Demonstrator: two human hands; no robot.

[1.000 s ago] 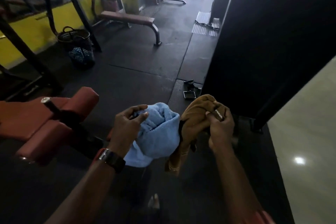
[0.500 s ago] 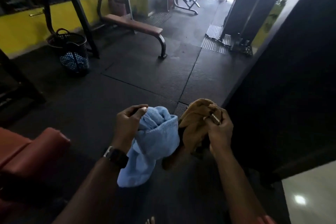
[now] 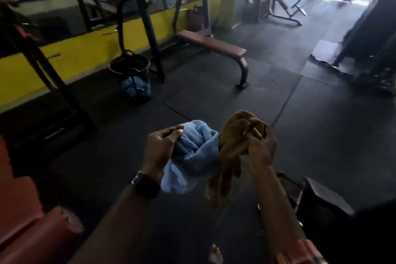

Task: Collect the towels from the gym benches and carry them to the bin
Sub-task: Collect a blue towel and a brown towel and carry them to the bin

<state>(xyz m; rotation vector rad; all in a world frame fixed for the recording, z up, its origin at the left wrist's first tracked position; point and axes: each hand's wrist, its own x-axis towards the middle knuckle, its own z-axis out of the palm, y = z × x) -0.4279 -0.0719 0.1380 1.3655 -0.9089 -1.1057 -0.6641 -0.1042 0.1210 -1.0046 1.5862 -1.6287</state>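
Observation:
My left hand grips a bunched light-blue towel that hangs down below my wrist. My right hand clutches a crumpled brown towel, whose tail dangles between my forearms. Both towels are held side by side at chest height over the black floor. Ahead on the left stands a dark mesh bin with handles; something blue shows through its lower mesh. A flat brown-padded bench stands just right of the bin with nothing on it.
Black rack posts rise beside the bin along a yellow wall. Red padded equipment fills the lower left corner. A dark low object sits by my right forearm. Black rubber mats stretch between me and the bin.
The view has swung left and forward, so the bin and the flat bench appear larger and nearer. The dark wall has slid off to the right. Both hands keep their grip.

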